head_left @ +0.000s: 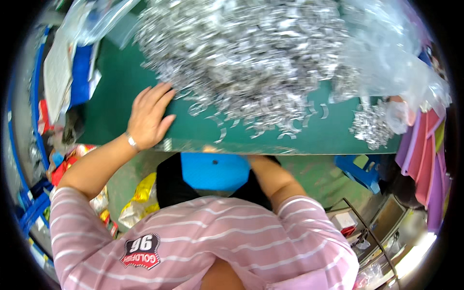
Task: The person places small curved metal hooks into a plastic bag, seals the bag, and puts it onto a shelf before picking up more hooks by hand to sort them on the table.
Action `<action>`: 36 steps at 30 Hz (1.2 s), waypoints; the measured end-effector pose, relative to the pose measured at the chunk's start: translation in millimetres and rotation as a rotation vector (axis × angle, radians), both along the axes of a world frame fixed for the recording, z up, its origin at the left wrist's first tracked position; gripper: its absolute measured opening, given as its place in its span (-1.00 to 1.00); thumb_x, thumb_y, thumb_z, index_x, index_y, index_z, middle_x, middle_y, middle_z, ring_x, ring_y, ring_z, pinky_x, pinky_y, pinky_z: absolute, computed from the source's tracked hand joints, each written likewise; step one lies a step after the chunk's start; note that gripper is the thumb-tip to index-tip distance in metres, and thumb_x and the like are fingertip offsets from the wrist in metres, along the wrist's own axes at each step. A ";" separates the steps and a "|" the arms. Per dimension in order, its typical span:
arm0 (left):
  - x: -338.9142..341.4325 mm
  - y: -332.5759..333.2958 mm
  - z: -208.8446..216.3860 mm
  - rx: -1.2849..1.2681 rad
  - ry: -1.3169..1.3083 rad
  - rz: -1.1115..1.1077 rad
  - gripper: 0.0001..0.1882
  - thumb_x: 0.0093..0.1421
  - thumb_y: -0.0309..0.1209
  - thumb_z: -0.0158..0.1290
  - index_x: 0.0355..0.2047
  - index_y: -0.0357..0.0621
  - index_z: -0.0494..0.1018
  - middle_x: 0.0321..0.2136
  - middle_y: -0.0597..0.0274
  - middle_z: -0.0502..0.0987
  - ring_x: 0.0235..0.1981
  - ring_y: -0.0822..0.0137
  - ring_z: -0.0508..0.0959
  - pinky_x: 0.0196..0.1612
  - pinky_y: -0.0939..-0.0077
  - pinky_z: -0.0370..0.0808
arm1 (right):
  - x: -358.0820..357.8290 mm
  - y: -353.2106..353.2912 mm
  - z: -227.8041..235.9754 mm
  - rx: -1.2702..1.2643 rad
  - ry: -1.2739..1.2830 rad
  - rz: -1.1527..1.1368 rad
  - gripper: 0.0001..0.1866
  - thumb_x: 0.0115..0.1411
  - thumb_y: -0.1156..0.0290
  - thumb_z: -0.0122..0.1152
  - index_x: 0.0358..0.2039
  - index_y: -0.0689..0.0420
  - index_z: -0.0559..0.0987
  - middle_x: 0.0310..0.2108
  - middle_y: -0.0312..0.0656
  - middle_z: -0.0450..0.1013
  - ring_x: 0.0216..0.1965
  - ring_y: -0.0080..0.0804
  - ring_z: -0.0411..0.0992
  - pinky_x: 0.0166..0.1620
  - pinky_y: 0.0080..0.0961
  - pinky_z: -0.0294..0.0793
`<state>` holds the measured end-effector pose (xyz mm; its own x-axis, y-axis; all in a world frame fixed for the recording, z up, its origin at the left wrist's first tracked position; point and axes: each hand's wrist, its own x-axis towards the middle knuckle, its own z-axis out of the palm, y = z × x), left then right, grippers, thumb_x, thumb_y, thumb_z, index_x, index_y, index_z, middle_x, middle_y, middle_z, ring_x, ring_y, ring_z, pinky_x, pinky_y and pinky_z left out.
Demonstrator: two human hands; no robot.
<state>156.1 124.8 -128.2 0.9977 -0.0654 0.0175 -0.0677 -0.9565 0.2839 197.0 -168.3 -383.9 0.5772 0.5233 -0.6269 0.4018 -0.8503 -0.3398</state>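
Observation:
My left hand point(151, 116) rests on the green tabletop point(116, 92), fingers stretched out and apart. Its fingertips reach the left edge of a big heap of small curved silvery pieces point(246, 53), and it holds nothing. My right forearm point(273, 176) runs to the table's front edge, where most of the hand is hidden. A small skin-coloured patch shows at that edge, too blurred to identify. Between my thighs sits a blue plastic object point(215, 171) with a small dark spot; its full shape is covered by the table.
A smaller pile of silvery pieces point(372, 125) lies at the right, beside clear plastic bags point(386, 63). Papers and a blue folder point(81, 75) stand at the left. A blue plastic stool point(360, 171) and a yellow bag point(140, 198) are on the floor. Pink and purple sheets point(425, 154) hang at the right.

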 end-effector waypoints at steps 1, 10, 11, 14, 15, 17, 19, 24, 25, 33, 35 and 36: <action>1.1 -0.2 1.7 0.006 -0.016 -0.008 -0.48 0.05 -0.36 0.00 0.05 -0.21 0.23 0.08 0.02 0.23 0.10 0.03 0.23 0.14 0.11 0.11 | -5.5 -6.3 -2.0 -0.018 0.046 0.006 -0.53 0.06 0.26 0.07 0.02 0.07 0.37 0.08 0.05 0.20 0.09 -0.04 0.18 0.12 -0.20 0.16; -0.6 2.5 -3.0 0.046 -0.020 -0.052 -0.50 0.04 -0.41 -0.09 0.02 -0.31 0.21 0.06 -0.11 0.23 0.08 -0.10 0.23 0.12 0.05 0.10 | -4.5 -72.4 26.1 -0.005 0.370 0.197 -0.47 0.07 0.23 0.05 0.08 0.09 0.31 0.15 0.06 0.12 0.18 -0.03 0.07 0.18 -0.22 0.08; 1.0 3.9 -1.4 0.051 -0.027 -0.059 -0.50 0.04 -0.41 -0.08 0.02 -0.31 0.21 0.06 -0.11 0.23 0.08 -0.10 0.23 0.12 0.05 0.10 | -1.2 -74.5 34.8 0.026 0.353 0.276 -0.45 0.08 0.22 0.04 0.09 0.10 0.30 0.16 0.06 0.10 0.20 -0.03 0.04 0.19 -0.23 0.05; -0.9 -0.8 -2.5 0.028 -0.045 -0.038 -0.48 0.00 -0.41 -0.04 0.01 -0.28 0.23 0.05 -0.07 0.24 0.07 -0.08 0.24 0.11 0.03 0.11 | 10.1 -76.5 62.2 -0.044 0.389 0.139 -0.47 0.08 0.24 0.03 0.08 0.14 0.30 0.16 0.04 0.11 0.21 -0.03 0.01 0.21 -0.23 0.02; -2.2 -0.7 -1.8 0.021 -0.052 -0.028 -0.48 -0.01 -0.41 -0.02 0.00 -0.26 0.24 0.05 -0.05 0.25 0.07 -0.06 0.25 0.11 0.03 0.11 | 5.1 -86.3 52.0 0.020 0.258 0.141 -0.49 0.08 0.25 0.02 0.05 0.16 0.33 0.14 0.06 0.14 0.18 -0.02 0.05 0.19 -0.22 0.04; 0.5 2.7 -2.2 0.004 -0.036 -0.032 -0.48 -0.03 -0.42 0.00 -0.01 -0.26 0.26 0.04 -0.04 0.26 0.08 -0.04 0.24 0.10 0.03 0.11 | -2.3 -104.9 42.6 0.031 0.246 0.073 -0.54 0.09 0.27 -0.01 -0.02 0.21 0.39 0.05 0.11 0.24 0.10 -0.04 0.18 0.14 -0.19 0.14; 6.2 -1.2 -4.2 0.001 -0.007 -0.009 -0.48 -0.04 -0.42 0.02 -0.01 -0.25 0.27 0.03 -0.03 0.27 0.09 -0.03 0.24 0.11 0.04 0.11 | 27.2 -109.0 96.6 0.034 0.359 -0.016 -0.60 0.10 0.23 -0.02 -0.17 0.26 0.49 -0.14 0.12 0.40 -0.08 -0.01 0.36 0.00 -0.19 0.31; 1.2 0.6 -5.1 -0.042 -0.012 -0.006 -0.47 -0.03 -0.43 0.02 0.00 -0.20 0.25 0.05 0.02 0.25 0.11 0.02 0.22 0.11 0.05 0.11 | 33.9 -139.2 187.9 0.408 0.238 -0.425 -0.83 0.09 0.46 0.09 -0.33 0.26 0.52 -0.38 0.03 0.46 -0.36 -0.04 0.45 -0.28 -0.31 0.44; -0.1 0.4 -5.1 -0.024 -0.002 -0.009 -0.47 -0.02 -0.42 0.01 0.02 -0.19 0.24 0.06 0.03 0.23 0.11 0.03 0.21 0.12 0.05 0.10 | 34.1 -135.5 205.0 0.454 0.258 -0.472 -0.85 0.07 0.49 0.10 -0.34 0.26 0.52 -0.41 0.00 0.46 -0.39 -0.08 0.45 -0.31 -0.36 0.44; -1.2 3.5 -6.3 -0.019 0.043 0.000 -0.47 -0.01 -0.40 0.00 0.03 -0.19 0.23 0.07 0.03 0.21 0.12 0.03 0.19 0.13 0.06 0.06 | 61.6 -15.4 269.2 1.096 -0.007 -0.280 -0.86 -0.02 0.62 0.18 -0.38 0.22 0.52 -0.45 -0.12 0.42 -0.45 -0.22 0.43 -0.39 -0.46 0.42; -3.3 3.1 -5.0 -0.019 0.051 -0.001 -0.47 -0.01 -0.40 0.00 0.03 -0.19 0.22 0.08 0.03 0.21 0.12 0.03 0.19 0.14 0.06 0.06 | 68.9 17.2 273.1 1.159 -0.061 -0.202 -0.83 -0.06 0.65 0.18 -0.37 0.23 0.52 -0.42 -0.12 0.43 -0.43 -0.22 0.42 -0.37 -0.46 0.43; -3.3 3.9 -5.5 -0.016 0.050 0.000 -0.46 -0.01 -0.40 0.01 0.03 -0.18 0.22 0.08 0.03 0.21 0.12 0.03 0.18 0.14 0.06 0.06 | 71.6 32.4 275.7 1.187 -0.095 -0.168 -0.81 -0.08 0.68 0.17 -0.37 0.25 0.52 -0.41 -0.11 0.44 -0.43 -0.22 0.42 -0.37 -0.47 0.42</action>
<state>152.8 128.7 -133.7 0.9973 -0.0659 -0.0309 -0.0536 -0.9518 0.3020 268.6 -135.9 -108.2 0.7111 0.6596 0.2436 0.3821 -0.0716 -0.9214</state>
